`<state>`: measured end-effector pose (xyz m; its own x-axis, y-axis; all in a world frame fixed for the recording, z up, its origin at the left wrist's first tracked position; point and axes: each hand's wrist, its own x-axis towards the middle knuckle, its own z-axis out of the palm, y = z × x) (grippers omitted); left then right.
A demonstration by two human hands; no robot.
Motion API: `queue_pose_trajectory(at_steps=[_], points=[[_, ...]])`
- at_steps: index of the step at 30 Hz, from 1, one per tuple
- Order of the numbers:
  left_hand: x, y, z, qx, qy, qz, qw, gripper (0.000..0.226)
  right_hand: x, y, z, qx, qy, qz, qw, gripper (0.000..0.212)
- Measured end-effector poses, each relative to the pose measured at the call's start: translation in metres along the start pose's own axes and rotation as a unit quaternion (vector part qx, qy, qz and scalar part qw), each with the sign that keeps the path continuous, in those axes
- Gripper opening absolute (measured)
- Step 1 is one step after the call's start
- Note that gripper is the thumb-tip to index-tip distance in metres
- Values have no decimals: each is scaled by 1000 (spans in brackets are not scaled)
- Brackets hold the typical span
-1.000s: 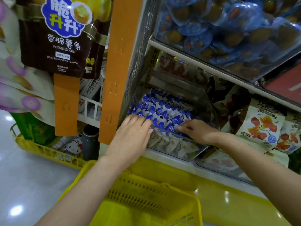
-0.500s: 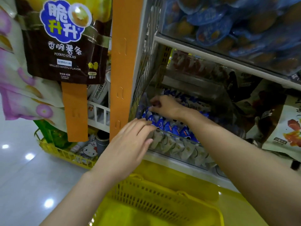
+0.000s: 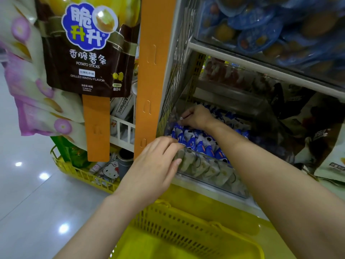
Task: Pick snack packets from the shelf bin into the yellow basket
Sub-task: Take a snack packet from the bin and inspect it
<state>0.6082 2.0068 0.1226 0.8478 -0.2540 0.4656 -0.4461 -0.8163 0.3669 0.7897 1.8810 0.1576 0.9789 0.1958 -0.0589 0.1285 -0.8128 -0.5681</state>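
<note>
Right hand (image 3: 197, 116) curls among blurred packets (image 3: 199, 143), grasp unclear; left hand (image 3: 155, 165) flat on bin (image 3: 205, 170).

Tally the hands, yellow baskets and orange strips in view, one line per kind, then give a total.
Hands: 2 (left hand; right hand, pinching a snack packet)
Yellow baskets: 2 (near basket; far basket at left)
Orange strips: 2 (wide strip; narrow strip)
Total: 6

Packets (image 3: 197, 142) in bin (image 3: 209, 169), above basket (image 3: 186, 227)
</note>
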Motion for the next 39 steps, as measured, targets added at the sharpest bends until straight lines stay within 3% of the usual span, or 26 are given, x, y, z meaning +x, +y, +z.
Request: queue_pose_trajectory(at_steps=[3, 8, 11, 13, 15, 17, 19, 23, 25, 28, 32, 35, 39], points=[[1, 2, 0, 9, 5, 5, 1000, 29, -12, -2, -6, 71, 87, -18, 994, 20], [1, 10, 2, -32, 36, -8, 999, 29, -56, -17, -37, 182, 204, -69, 959, 31], [0, 21, 3, -149, 90, -78, 982, 27, -99, -23, -48, 256, 193, -92, 943, 35], [-3, 29, 4, -198, 154, -111, 962, 20, -131, -22, -48, 305, 144, -118, 934, 35], [-8, 37, 5, -299, 171, -162, 925, 16, -160, -16, -43, 353, 85, -120, 924, 30], [-12, 46, 3, -457, 116, -230, 852, 22, -183, -7, -36, 376, 57, -90, 920, 29], [-17, 51, 4, -548, 62, -268, 790, 28, -200, 5, -29, 377, 41, -61, 923, 31], [-30, 60, 8, -584, -23, -290, 757, 52, -226, 24, -14, 381, -30, -36, 923, 38], [-35, 63, 9, -582, -36, -292, 758, 50, -235, 30, -10, 383, -47, -40, 922, 34], [-40, 65, 13, -531, -11, -287, 797, 38, -243, 35, -2, 400, -44, -36, 915, 21], [-46, 68, 20, -503, -23, -272, 820, 35, -243, 42, 10, 407, 35, -15, 913, 15], [-47, 68, 23, -512, -28, -272, 814, 33, -242, 48, 15, 434, 57, 2, 899, 11], [-48, 67, 29, -554, -39, -296, 777, 30, -241, 51, 20, 472, 75, 19, 878, 10]])
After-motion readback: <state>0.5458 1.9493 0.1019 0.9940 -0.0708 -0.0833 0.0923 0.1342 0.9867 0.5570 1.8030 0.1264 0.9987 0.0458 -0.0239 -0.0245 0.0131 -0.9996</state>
